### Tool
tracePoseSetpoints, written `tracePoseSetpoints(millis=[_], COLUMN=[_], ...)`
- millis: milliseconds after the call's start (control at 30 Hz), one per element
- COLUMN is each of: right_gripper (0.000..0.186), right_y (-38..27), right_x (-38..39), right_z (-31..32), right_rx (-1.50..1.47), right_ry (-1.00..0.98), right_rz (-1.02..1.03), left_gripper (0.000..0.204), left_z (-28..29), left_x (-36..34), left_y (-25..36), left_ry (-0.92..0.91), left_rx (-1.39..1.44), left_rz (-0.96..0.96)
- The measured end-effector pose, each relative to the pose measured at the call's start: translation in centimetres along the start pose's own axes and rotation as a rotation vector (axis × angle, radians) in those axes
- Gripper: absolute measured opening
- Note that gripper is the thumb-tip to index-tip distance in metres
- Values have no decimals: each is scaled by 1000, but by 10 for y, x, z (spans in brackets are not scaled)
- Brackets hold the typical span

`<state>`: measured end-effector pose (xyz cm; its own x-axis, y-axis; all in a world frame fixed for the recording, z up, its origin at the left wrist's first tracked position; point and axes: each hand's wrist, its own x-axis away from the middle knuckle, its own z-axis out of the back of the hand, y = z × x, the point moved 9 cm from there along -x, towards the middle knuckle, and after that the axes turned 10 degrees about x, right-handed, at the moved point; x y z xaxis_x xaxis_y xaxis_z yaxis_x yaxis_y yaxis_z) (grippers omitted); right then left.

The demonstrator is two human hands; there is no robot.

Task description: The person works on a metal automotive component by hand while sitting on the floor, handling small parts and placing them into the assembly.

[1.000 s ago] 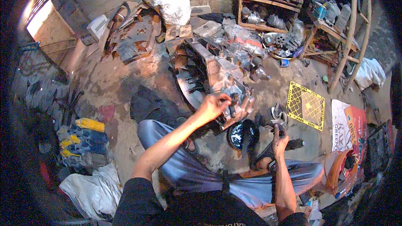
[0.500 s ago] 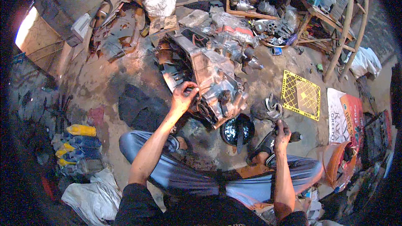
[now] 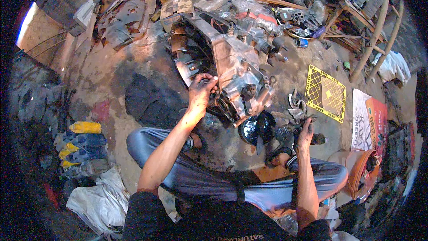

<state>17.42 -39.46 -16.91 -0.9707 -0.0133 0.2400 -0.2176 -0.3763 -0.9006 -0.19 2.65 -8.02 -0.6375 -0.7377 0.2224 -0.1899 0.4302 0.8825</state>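
Left hand (image 3: 203, 91) is now at the near edge of the metal casing (image 3: 232, 60), where a second ago it was farther right, by the dark round fitting (image 3: 248, 91); its fingers curl toward the thumb, any grip unclear. The casing rests on the floor (image 3: 225, 149), just beside the black basin (image 3: 250, 130). Right hand (image 3: 305, 136) stays near the crumpled dark-and-silver piece (image 3: 297, 102) and yellow grid (image 3: 327, 93); whether its fingers hold anything, I cannot tell.

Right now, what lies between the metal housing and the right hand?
In the head view, a round black basin lies between the metal housing and the right hand, with a dark, unclear item nearer the hand.
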Motion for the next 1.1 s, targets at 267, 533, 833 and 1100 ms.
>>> tracePoseSetpoints(millis=[267, 533, 833, 1100], right_gripper=[34, 26, 16, 16], right_y=[-92, -197, -239, -244], right_x=[30, 95, 116, 105], right_z=[-25, -88, -147, -212], right_rx=[60, -241, -94, 745], right_ry=[-69, -235, -265, -414], right_rz=[200, 305, 455, 1030], left_gripper=[26, 26, 24, 20], left_z=[3, 14, 4, -8], left_x=[5, -8, -10, -12], left_y=[3, 7, 18, 37], left_ry=[68, 76, 16, -87], left_rx=[-130, -347, -533, -568], left_rz=[-30, -269, -336, -429])
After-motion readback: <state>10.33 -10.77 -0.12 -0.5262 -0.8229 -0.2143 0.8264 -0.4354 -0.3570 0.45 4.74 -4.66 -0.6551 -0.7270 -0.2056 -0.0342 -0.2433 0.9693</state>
